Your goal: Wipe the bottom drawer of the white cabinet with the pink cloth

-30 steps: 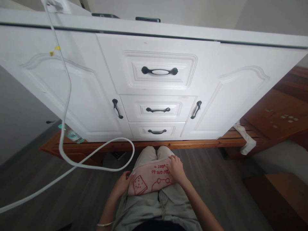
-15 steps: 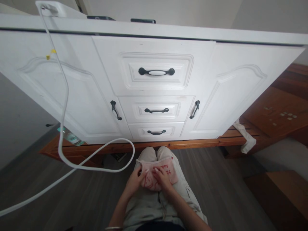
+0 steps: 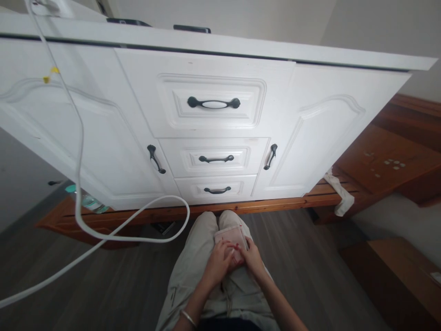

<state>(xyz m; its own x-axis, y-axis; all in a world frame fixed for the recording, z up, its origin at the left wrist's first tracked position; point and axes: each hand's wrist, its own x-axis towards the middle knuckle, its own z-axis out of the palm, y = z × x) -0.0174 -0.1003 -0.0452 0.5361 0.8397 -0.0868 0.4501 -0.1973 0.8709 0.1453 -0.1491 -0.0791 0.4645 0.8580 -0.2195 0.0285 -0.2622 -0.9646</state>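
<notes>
Pink cloth (image 3: 229, 233), beneath the left hand (image 3: 217, 263), fingers bent, grip unclear, should handle light and soft, best held by the edge the right hand (image 3: 254, 258) pinches.

No legible txt, brand or no. anywhere. Folded pale-pink fabric piece (image 3: 231, 234): a few small red bits visible, too tiny to make out as lettering. Clear plastic bottle w/ teal cap (image 3: 91, 202): label area blurred, unreadable. Brown cardboard box (image 3: 396, 264): small white label at R edge of view, wording n/a at this res. Flat black rectangular device, top L (image 3: 128, 21): faint pale mark, can't ID. Small yellow tag on white cable (image 3: 51, 75): no print discernible.
</notes>
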